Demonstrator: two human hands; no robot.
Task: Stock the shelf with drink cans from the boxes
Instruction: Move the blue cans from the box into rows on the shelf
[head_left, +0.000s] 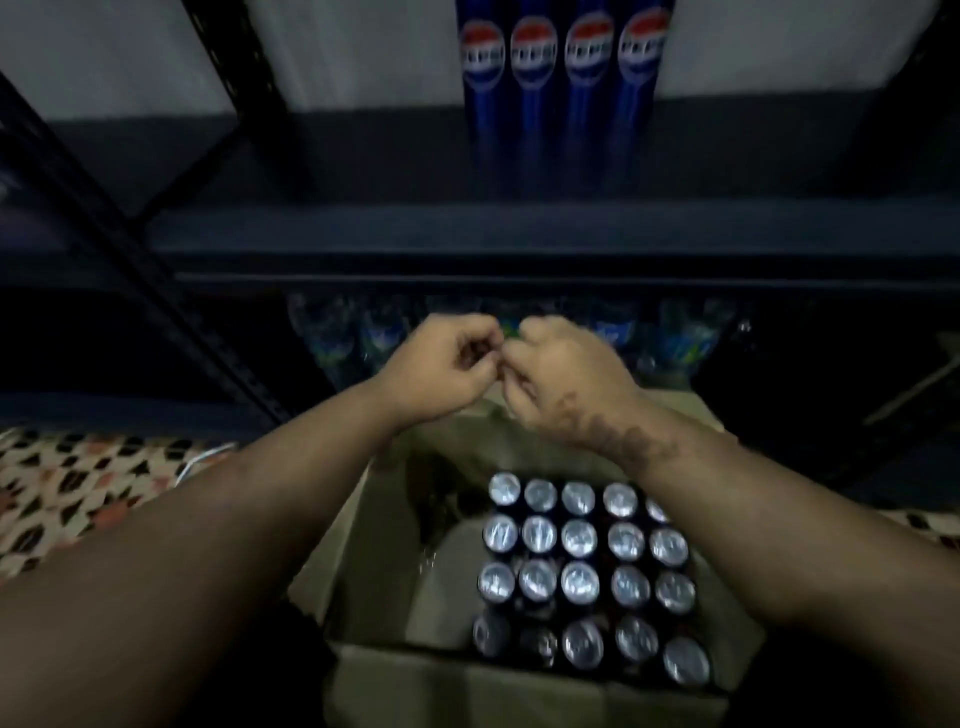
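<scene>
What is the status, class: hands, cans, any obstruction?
Both hands curled together above box, no can held. Cans upright in box, four blue cans on shelf. Nothing blocking.

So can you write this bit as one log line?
left hand: curled, above box | right hand: curled, meets left | cans: in box | holding: unclear

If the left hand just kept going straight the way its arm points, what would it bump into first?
Probably the right hand: the left hand already has its curled fingers against it. Past that come the bottles on the lower shelf, though depth is unclear.
</scene>
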